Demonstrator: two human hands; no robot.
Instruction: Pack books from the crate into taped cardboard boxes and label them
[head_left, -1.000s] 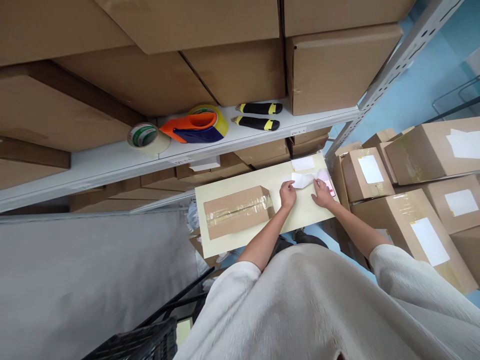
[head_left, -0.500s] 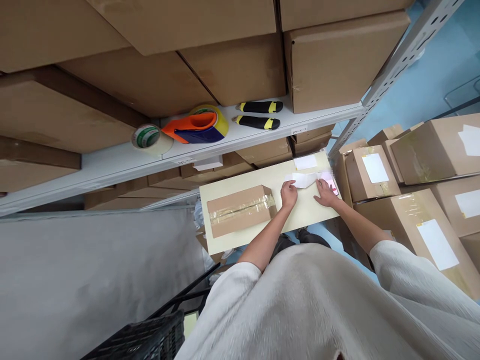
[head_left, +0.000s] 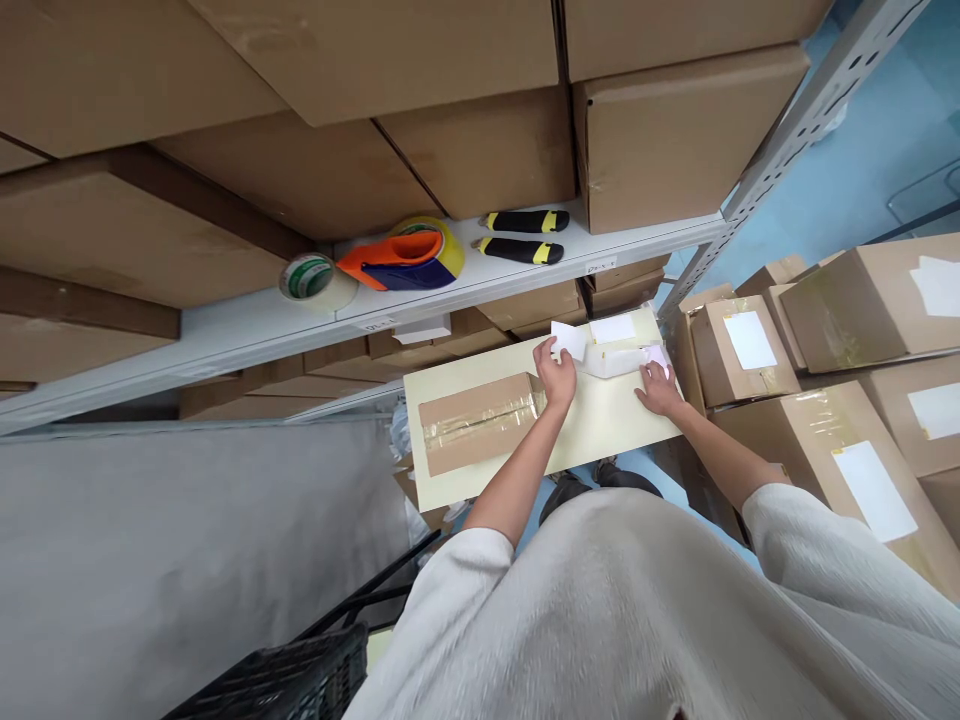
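Observation:
My left hand (head_left: 556, 376) pinches a small white label (head_left: 568, 340) and holds it just above the pale yellow board (head_left: 592, 425). It hovers beside the right end of a taped brown cardboard box (head_left: 480, 421) lying on that board. My right hand (head_left: 660, 388) rests on the board's right part with its fingers pressed on a strip of white label backing paper (head_left: 619, 361). Another white sheet (head_left: 613, 328) lies at the board's far edge.
A white metal shelf (head_left: 247, 322) holds a tape roll (head_left: 316, 280), an orange and blue tape dispenser (head_left: 401, 258) and two black and yellow utility knives (head_left: 525, 235) below large cartons. Labelled sealed boxes (head_left: 840, 400) are piled at right. A black crate (head_left: 285, 680) sits lower left.
My left hand has lifted a white label off the paper strip and moved left toward the taped box. My right hand stays pressing the strip.

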